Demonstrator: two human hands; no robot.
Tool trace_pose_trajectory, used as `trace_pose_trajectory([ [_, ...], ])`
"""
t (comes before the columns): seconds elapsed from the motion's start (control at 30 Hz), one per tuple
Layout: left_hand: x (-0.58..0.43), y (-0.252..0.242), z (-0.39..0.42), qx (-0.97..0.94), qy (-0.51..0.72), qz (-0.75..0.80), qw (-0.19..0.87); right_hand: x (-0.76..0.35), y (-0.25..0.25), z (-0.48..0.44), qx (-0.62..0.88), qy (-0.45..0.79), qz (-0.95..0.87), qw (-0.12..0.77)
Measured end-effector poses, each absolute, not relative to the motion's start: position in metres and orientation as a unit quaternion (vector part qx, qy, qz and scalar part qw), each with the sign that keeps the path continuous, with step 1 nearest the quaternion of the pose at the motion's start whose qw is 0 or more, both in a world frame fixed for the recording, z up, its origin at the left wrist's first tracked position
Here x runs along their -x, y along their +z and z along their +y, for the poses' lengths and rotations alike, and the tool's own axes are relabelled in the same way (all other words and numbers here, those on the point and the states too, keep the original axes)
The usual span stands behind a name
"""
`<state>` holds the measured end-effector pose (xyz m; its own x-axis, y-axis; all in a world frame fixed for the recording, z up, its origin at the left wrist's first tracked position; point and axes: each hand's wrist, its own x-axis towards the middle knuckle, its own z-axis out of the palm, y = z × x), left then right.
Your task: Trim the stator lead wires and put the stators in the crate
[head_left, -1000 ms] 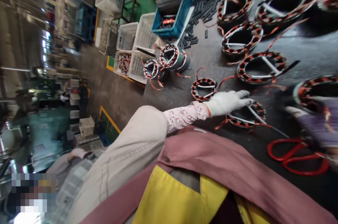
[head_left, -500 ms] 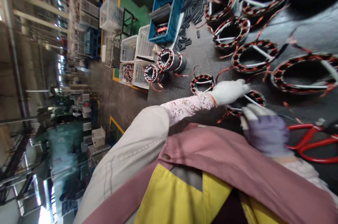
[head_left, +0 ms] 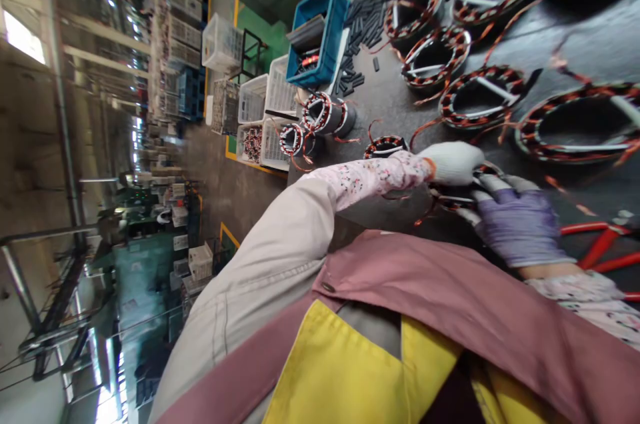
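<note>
A wound motor stator (head_left: 453,201), a ring with copper windings and white strips, lies on the dark table close to my body, partly covered by my hands. My left hand (head_left: 456,163), in a white glove, curls over its far side, with the fingertips largely hidden. From the right, my right hand (head_left: 517,221), in a purple-and-white glove, grips the rim, thumb on the near side and fingers across the top. Just left of them, behind my sleeve, is a smaller-looking stator (head_left: 384,147). Another stator (head_left: 481,97) stands beyond my hands.
Several more stators (head_left: 580,124) with loose copper leads stand across the table. Red-handled scissors (head_left: 600,247) lie at the right. Short black tubes (head_left: 367,17) are heaped beside a blue crate (head_left: 335,31). White baskets (head_left: 253,99) stand past the table edge.
My right hand has moved up to the stator and closed on its rim. My left hand has shifted slightly right, with its fingers curled further down. The view has tilted slightly.
</note>
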<state>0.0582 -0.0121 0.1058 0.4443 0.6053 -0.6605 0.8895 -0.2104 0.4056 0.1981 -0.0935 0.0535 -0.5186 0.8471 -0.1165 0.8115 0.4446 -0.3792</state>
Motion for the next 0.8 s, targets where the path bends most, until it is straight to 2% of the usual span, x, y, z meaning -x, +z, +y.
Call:
trace_pose_trajectory([
  [0.07, -0.049, 0.112, -0.021, -0.729, -0.182, 0.467, 0.467, -0.199, 0.050, -0.091, 0.542, 0.244, -0.803, 0.055],
  [0.13, -0.034, 0.118, -0.027, -0.694, -0.110, 0.490, 0.516, -0.200, 0.051, -0.090, 0.561, 0.274, -0.777, 0.076],
  [0.23, -0.006, 0.123, -0.025, -0.632, 0.028, 0.595, 0.495, -0.195, 0.065, -0.087, 0.495, 0.254, -0.826, 0.087],
  [0.3, 0.009, 0.122, -0.022, -0.629, 0.053, 0.616, 0.472, -0.183, 0.079, -0.082, 0.485, 0.260, -0.834, 0.045],
  [0.4, 0.017, 0.116, -0.029, -0.647, 0.056, 0.589, 0.481, -0.160, 0.093, -0.069, 0.507, 0.339, -0.789, -0.074],
  [0.47, 0.015, 0.111, -0.039, -0.646, 0.075, 0.590, 0.478, -0.148, 0.093, -0.061, 0.510, 0.357, -0.776, -0.100],
  [0.63, 0.013, 0.106, -0.054, -0.649, 0.075, 0.605, 0.455, -0.147, 0.071, -0.063, 0.534, 0.305, -0.788, -0.013],
  [0.8, 0.020, 0.108, -0.060, -0.710, 0.040, 0.589, 0.385, -0.175, 0.049, -0.080, 0.613, 0.318, -0.696, 0.200],
])
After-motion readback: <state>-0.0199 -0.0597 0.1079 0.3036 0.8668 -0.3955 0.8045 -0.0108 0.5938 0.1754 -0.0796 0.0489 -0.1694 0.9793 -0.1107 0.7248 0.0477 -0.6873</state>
